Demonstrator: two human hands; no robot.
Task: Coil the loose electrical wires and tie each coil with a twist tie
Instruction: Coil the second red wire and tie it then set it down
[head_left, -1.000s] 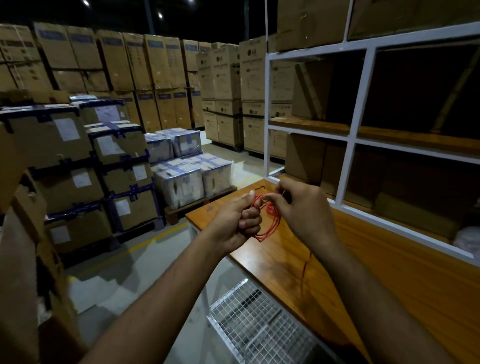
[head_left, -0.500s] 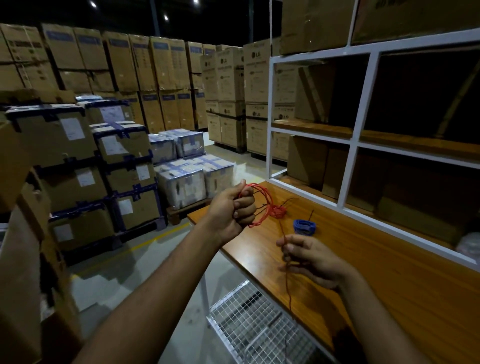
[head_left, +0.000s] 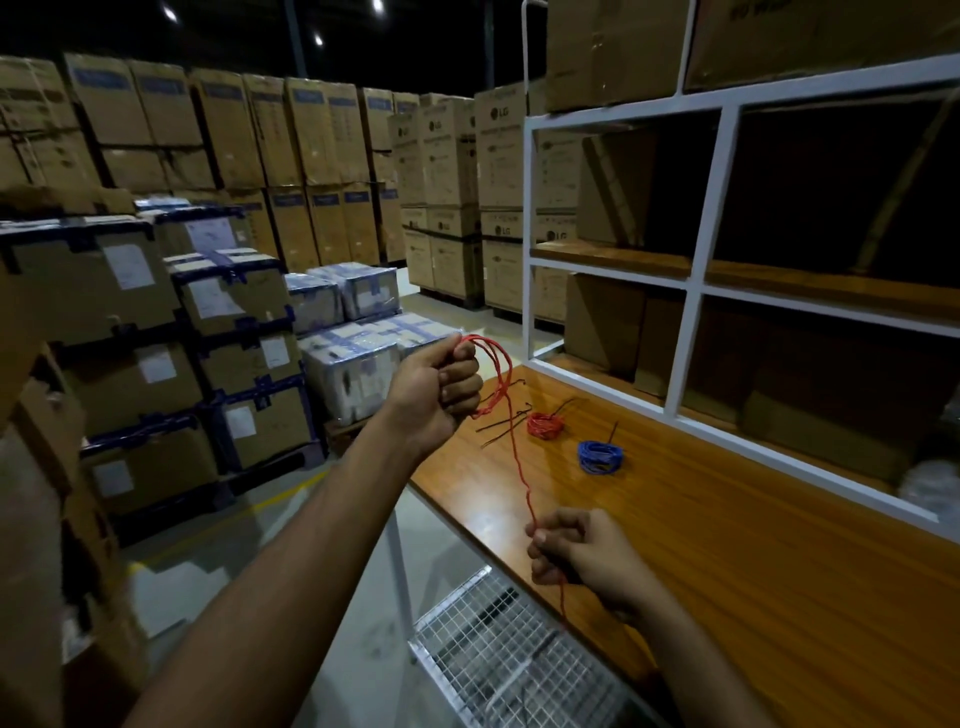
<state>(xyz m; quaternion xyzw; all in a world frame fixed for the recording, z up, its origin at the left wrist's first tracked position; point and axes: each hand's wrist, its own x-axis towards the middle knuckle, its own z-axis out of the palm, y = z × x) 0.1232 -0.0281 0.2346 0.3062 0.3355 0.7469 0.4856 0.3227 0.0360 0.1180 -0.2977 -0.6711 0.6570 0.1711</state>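
My left hand (head_left: 441, 389) is raised in a fist and grips several loops of a red wire (head_left: 511, 415) above the table's left end. The wire's free length runs down to my right hand (head_left: 576, 556), which pinches it over the table's front edge; the tail hangs below that hand. A tied red coil (head_left: 545, 425) and a tied blue coil (head_left: 601, 455) lie on the wooden table (head_left: 727, 545). Thin dark twist ties (head_left: 501, 422) lie loose next to the red coil.
A white shelf frame (head_left: 680, 338) stands along the table's far side, with cardboard boxes behind it. A wire mesh basket (head_left: 514, 660) sits under the table's front edge. Stacked cartons (head_left: 130, 291) fill the warehouse floor to the left.
My right hand has drawn away from the left, down along the wire toward me, stretching the free length. The left hand has lifted slightly with the loops. The red coil on the table is now uncovered.
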